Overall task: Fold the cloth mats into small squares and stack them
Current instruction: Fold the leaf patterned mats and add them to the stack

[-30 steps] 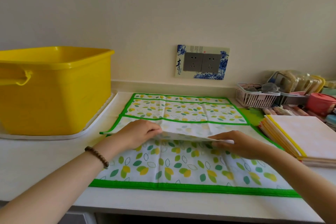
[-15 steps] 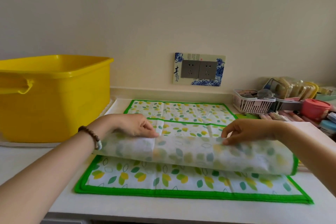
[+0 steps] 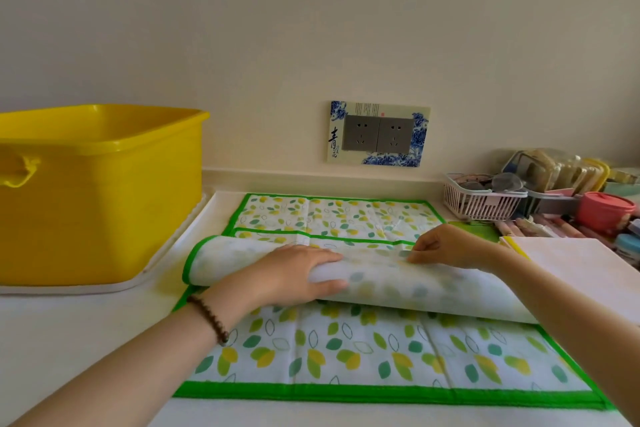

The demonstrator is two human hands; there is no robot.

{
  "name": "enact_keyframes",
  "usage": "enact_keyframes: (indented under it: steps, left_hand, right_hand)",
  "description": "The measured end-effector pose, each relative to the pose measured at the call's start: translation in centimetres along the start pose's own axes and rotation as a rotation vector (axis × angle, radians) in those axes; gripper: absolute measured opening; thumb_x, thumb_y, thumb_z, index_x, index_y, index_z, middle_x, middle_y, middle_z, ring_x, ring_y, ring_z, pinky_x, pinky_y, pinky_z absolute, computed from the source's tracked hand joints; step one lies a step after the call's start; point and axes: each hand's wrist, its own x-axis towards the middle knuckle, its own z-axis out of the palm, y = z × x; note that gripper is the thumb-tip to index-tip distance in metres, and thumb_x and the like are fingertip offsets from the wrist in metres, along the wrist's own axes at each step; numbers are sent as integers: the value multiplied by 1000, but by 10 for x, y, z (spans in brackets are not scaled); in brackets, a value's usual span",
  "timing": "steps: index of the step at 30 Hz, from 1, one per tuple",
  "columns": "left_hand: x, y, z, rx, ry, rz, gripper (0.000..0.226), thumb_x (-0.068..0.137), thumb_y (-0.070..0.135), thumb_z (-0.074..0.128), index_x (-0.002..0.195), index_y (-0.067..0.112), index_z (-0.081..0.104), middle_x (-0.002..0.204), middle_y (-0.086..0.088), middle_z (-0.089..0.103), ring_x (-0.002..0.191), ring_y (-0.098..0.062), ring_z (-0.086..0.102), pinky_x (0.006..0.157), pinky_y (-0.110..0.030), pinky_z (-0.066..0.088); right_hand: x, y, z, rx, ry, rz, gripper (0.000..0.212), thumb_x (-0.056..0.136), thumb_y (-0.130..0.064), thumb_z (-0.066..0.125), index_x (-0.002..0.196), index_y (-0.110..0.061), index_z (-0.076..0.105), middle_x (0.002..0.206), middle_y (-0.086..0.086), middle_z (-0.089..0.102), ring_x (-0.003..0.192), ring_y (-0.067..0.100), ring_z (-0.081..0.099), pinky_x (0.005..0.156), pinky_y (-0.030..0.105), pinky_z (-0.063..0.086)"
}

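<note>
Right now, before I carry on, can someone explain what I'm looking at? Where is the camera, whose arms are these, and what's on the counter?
There is no machine here: a person works bare-handed, and the single camera sits on their head, looking forward and down. On the white counter lies a leaf-print cloth mat with a green border. The left hand and right hand both grip its folded-over part, lifted in a curve above the flat part. A yellow tub stands left; a stack of folded mats lies right, with a white basket behind it.
</note>
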Motion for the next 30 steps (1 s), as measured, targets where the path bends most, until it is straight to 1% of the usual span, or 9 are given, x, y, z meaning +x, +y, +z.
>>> enact_keyframes:
  steps: [2,5,6,12,17,21,23,27,30]
  left_hand:
    - [5,-1,5,26,-20,-27,67,88,69,34,147,40,25,155,15,24,142,-11,22,115,-32,13]
    - [14,-5,11,14,-31,-46,67,90,69,29,149,38,22,156,15,19,144,-11,18,116,-33,9]
    - [17,-7,14,9,-30,-51,67,90,69,27,149,38,22,156,14,18,144,-10,17,117,-33,9]
    - [37,-19,27,26,-46,-89,68,90,69,22,150,36,18,159,11,12,145,-11,12,119,-38,7]
    - [46,-24,36,32,-29,-98,68,91,68,20,150,35,16,159,10,6,146,-10,6,119,-40,4]
    - [51,-28,42,55,-2,-103,69,91,67,20,151,33,14,160,9,4,146,-11,4,119,-41,2]
    - [53,-30,46,60,10,-106,69,91,68,20,151,33,13,160,9,3,146,-12,3,119,-42,1]
    - [56,-32,52,56,27,-105,69,91,68,18,151,34,10,160,10,-1,147,-13,-1,119,-42,-2]
    - [57,-33,54,44,30,-106,69,91,67,19,151,34,9,160,9,-1,147,-13,-3,119,-41,-4]
  right_hand:
    - [7,5,7,4,44,25,14,82,-35,70,88,-22,73,83,-7,70,74,6,60,68,14,48]
    - [21,12,18,-18,119,70,11,82,-35,69,87,-25,72,88,-4,71,83,14,64,80,28,54]
    - [25,13,21,-8,144,90,10,82,-34,70,86,-26,72,88,-4,70,85,15,65,82,30,53]
    - [44,18,37,-9,276,168,17,80,-36,71,93,-25,73,96,-5,70,89,14,62,83,29,50]
    - [53,19,43,20,340,212,15,81,-36,70,91,-25,72,100,-3,70,95,16,62,87,33,50]
    - [56,18,47,30,382,206,13,84,-33,67,91,-24,72,100,-3,70,94,16,61,82,29,48]
    - [56,16,48,15,396,204,15,85,-33,66,94,-23,72,102,-2,70,95,17,61,85,30,48]
    - [54,6,52,-65,443,200,23,87,-32,63,107,-23,68,118,0,64,107,20,58,95,36,44]
    - [50,-17,65,-39,499,121,28,92,-28,56,119,-21,62,130,3,56,116,23,54,100,36,40]
